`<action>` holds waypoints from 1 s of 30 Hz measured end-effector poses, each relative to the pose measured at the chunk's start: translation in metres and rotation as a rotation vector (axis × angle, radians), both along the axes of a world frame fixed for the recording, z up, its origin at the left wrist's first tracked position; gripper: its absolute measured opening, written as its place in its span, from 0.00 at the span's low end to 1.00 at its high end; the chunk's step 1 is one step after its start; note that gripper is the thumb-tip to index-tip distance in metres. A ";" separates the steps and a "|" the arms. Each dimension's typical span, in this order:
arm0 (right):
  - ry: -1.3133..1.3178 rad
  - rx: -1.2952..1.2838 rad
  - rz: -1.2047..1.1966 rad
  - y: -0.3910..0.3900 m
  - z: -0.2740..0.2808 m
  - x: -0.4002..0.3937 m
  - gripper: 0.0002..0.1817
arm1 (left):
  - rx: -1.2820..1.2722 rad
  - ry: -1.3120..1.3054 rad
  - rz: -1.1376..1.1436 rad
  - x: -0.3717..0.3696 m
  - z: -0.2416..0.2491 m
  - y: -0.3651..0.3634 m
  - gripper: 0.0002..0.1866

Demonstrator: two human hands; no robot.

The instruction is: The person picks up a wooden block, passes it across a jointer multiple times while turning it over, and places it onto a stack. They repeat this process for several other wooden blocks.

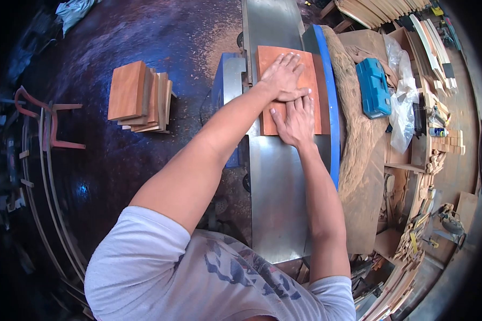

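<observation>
A reddish-brown wooden board (270, 125) lies flat on the metal bed (276, 176) of a jointer-like machine, against its blue-edged fence (326, 85). My left hand (284, 78) presses flat on the upper part of the board, fingers spread. Just below it, my right hand (296, 120) rests palm down on the same board, fingers stretched out and thumb apart. The fingertips of the right hand meet the heel of the left. Whatever is under the board is hidden.
Left of the machine stands a stack of similar boards (128, 93). Sawdust lies on the dark floor near the far end. To the right are a rough-edged slab (359, 117), a teal case (373, 88), clear plastic (404, 101) and shelves of wood offcuts. A reddish chair frame (48, 125) stands far left.
</observation>
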State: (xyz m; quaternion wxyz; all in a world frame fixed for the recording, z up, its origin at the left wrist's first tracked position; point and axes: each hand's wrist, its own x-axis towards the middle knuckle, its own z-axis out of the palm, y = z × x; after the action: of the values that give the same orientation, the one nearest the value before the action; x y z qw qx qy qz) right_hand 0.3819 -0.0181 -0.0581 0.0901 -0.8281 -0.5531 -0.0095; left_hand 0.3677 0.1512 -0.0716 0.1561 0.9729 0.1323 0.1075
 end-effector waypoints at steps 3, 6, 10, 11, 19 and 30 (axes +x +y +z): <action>-0.018 -0.017 0.011 0.009 0.000 0.005 0.43 | 0.009 0.016 0.004 0.004 0.002 0.009 0.48; -0.025 -0.030 0.018 0.019 0.000 0.011 0.44 | 0.023 0.059 0.010 0.007 0.010 0.018 0.47; -0.021 -0.102 0.001 0.029 0.000 0.016 0.45 | 0.022 0.057 0.018 0.014 0.008 0.026 0.46; -0.023 -0.095 0.002 0.030 -0.001 0.017 0.46 | 0.022 0.058 0.022 0.015 0.007 0.027 0.46; -0.049 -0.064 0.025 0.043 -0.001 0.024 0.47 | 0.016 0.049 0.035 0.021 0.010 0.039 0.46; -0.095 -0.061 0.039 0.062 -0.006 0.038 0.46 | 0.030 0.035 0.031 0.032 0.008 0.058 0.45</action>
State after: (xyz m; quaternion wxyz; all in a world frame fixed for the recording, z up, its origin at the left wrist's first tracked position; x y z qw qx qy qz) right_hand 0.4194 0.0434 -0.0640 0.0384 -0.8183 -0.5727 -0.0299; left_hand 0.3998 0.2093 -0.0632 0.1374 0.9747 0.1486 0.0947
